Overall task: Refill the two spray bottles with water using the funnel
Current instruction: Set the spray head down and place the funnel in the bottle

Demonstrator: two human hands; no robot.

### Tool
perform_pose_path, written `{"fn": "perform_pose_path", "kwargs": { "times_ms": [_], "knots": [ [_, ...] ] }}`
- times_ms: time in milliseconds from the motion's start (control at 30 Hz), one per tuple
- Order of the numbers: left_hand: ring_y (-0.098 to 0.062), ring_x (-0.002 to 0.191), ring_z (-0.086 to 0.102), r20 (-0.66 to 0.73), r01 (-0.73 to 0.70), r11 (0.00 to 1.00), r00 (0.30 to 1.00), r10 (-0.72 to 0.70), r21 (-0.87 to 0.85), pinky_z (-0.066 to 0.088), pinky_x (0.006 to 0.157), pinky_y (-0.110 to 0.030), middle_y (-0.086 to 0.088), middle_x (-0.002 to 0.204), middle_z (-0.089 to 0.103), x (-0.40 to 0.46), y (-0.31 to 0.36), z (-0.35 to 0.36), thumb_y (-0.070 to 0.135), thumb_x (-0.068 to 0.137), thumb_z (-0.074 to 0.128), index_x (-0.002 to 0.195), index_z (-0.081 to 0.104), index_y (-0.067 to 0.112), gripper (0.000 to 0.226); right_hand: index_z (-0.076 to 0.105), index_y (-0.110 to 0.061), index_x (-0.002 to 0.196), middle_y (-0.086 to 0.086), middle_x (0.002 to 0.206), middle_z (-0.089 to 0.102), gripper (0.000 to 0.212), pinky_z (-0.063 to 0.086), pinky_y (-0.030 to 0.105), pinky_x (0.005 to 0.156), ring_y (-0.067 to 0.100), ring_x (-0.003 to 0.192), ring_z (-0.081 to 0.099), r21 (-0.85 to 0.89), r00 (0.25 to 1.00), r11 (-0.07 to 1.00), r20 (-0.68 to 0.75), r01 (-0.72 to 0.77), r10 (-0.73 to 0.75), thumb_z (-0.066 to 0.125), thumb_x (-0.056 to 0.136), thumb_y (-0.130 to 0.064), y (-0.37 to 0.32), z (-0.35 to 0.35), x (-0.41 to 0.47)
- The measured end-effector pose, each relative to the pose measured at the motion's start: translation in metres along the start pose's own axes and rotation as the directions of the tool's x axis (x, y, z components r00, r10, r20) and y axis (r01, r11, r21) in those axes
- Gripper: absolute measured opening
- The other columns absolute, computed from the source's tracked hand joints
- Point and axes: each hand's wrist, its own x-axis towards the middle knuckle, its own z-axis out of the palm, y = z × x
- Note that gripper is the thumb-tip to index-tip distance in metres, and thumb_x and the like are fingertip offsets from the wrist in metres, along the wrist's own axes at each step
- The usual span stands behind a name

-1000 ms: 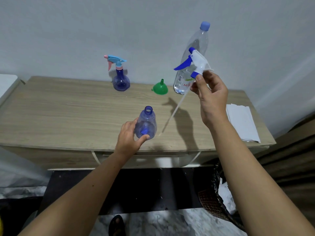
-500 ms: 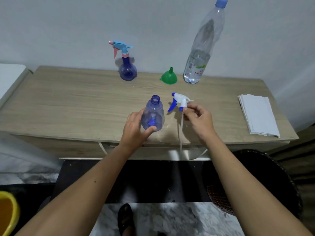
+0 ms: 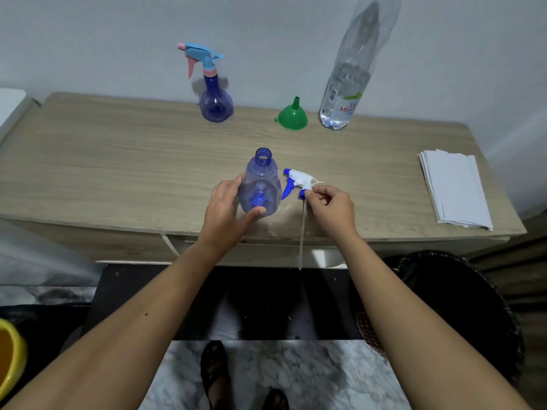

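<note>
Wood-grain table (image 3: 118,161) against white wall.
Water bottle (image 3: 344,93) rear R, capped spray bottle (image 3: 215,97) rear ctr, green funnel (image 3: 292,115) between. My left hand (image 3: 226,210) grips open spray bottle (image 3: 260,187) upright near front edge; my right hand (image 3: 330,207) pinches its sprayer head (image 3: 300,182), just beside.

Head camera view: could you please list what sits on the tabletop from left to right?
Capped spray bottle → open spray bottle in the left hand → green funnel → sprayer head pinched by the right hand → water bottle → paper towels.
</note>
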Motion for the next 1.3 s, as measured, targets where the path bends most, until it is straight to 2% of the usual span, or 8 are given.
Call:
{"fn": "perform_pose_path", "kwargs": {
  "times_ms": [100, 233, 533, 700, 800, 933, 1067, 1300],
  "knots": [
    [-0.016, 0.113, 0.051, 0.008, 0.01, 1.0, 1.0, -0.01, -0.017, 0.031, 0.099, -0.005, -0.008, 0.124, 0.059, -0.002, 0.002, 0.001, 0.044, 0.084, 0.081, 0.145, 0.054, 0.004, 0.077, 0.079, -0.014, 0.09, -0.012, 0.056, 0.054, 0.009, 0.044, 0.015, 0.064, -0.002, 0.048, 0.05, -0.063, 1.0, 0.998, -0.007, 0.01, -0.011, 0.076, 0.091, -0.022, -0.002, 0.003, 0.0],
    [-0.017, 0.117, 0.052, 0.005, 0.021, 0.999, 1.0, -0.021, -0.035, 0.032, 0.101, -0.004, -0.01, 0.128, 0.058, -0.005, 0.002, 0.003, 0.028, 0.085, 0.088, 0.147, 0.051, 0.001, 0.076, 0.079, -0.015, 0.088, -0.012, 0.059, 0.057, 0.01, 0.044, 0.016, 0.065, -0.002, 0.049, 0.05, -0.054, 1.0, 0.999, -0.011, -0.004, 0.004, 0.076, 0.089, -0.024, -0.001, 0.004, 0.0],
    [-0.011, 0.118, 0.052, 0.007, 0.053, 0.997, 0.999, -0.053, -0.05, 0.032, 0.099, -0.001, -0.002, 0.133, 0.056, -0.005, 0.008, 0.0, 0.029, 0.087, 0.087, 0.148, 0.051, 0.007, 0.075, 0.077, -0.014, 0.095, -0.007, 0.066, 0.062, 0.014, 0.045, 0.009, 0.06, -0.002, 0.051, 0.051, -0.018, 0.999, 0.999, -0.012, 0.046, -0.046, 0.079, 0.089, -0.026, 0.001, -0.001, 0.001],
    [-0.009, 0.114, 0.056, -0.013, 0.07, 0.996, 0.997, -0.071, -0.055, 0.034, 0.094, 0.0, 0.004, 0.128, 0.058, -0.003, 0.007, -0.001, 0.036, 0.083, 0.089, 0.145, 0.055, 0.01, 0.075, 0.074, -0.018, 0.103, -0.003, 0.08, 0.071, 0.02, 0.053, 0.018, 0.073, 0.001, 0.066, 0.062, 0.049, 0.988, 0.988, -0.064, 0.145, -0.142, 0.083, 0.087, -0.026, -0.01, 0.0, 0.015],
    [-0.012, 0.113, 0.058, -0.026, 0.038, 0.998, 0.999, -0.04, -0.057, 0.037, 0.095, -0.004, -0.001, 0.128, 0.061, -0.002, 0.005, -0.001, 0.036, 0.083, 0.09, 0.144, 0.057, 0.008, 0.075, 0.071, -0.02, 0.104, 0.011, 0.101, 0.071, 0.024, 0.048, 0.01, 0.069, 0.008, 0.077, 0.061, 0.044, 0.972, 0.972, -0.064, 0.231, -0.228, 0.086, 0.086, -0.023, -0.026, 0.008, 0.033],
    [-0.014, 0.107, 0.06, -0.049, -0.022, 0.999, 0.999, 0.02, -0.041, 0.042, 0.095, -0.012, -0.005, 0.123, 0.064, 0.001, -0.001, -0.001, 0.043, 0.082, 0.085, 0.141, 0.058, 0.003, 0.076, 0.069, -0.017, 0.121, 0.001, 0.125, 0.066, 0.046, 0.056, 0.03, 0.091, 0.011, 0.1, 0.063, -0.033, 0.952, 0.954, -0.06, 0.299, -0.3, 0.088, 0.083, -0.032, -0.044, 0.02, 0.07],
    [-0.011, 0.106, 0.059, -0.066, -0.05, 0.997, 0.997, 0.046, -0.063, 0.043, 0.095, -0.013, 0.007, 0.121, 0.061, 0.004, -0.008, 0.001, 0.04, 0.081, 0.087, 0.139, 0.061, 0.006, 0.072, 0.056, -0.013, 0.14, 0.003, 0.144, 0.057, 0.069, 0.05, 0.024, 0.101, 0.005, 0.115, 0.057, -0.051, 0.956, 0.954, 0.006, 0.294, -0.295, 0.089, 0.083, -0.031, -0.054, 0.042, 0.112],
    [-0.02, 0.111, 0.065, -0.068, -0.027, 0.996, 0.997, 0.021, -0.091, 0.051, 0.099, -0.03, 0.005, 0.123, 0.063, -0.005, -0.006, 0.0, 0.042, 0.081, 0.086, 0.139, 0.06, 0.006, 0.073, 0.047, -0.013, 0.15, 0.005, 0.15, 0.057, 0.089, 0.047, 0.03, 0.112, 0.018, 0.132, 0.059, -0.136, 0.963, 0.955, -0.015, 0.263, -0.268, 0.09, 0.076, -0.037, -0.062, 0.06, 0.167]
  ]
}}
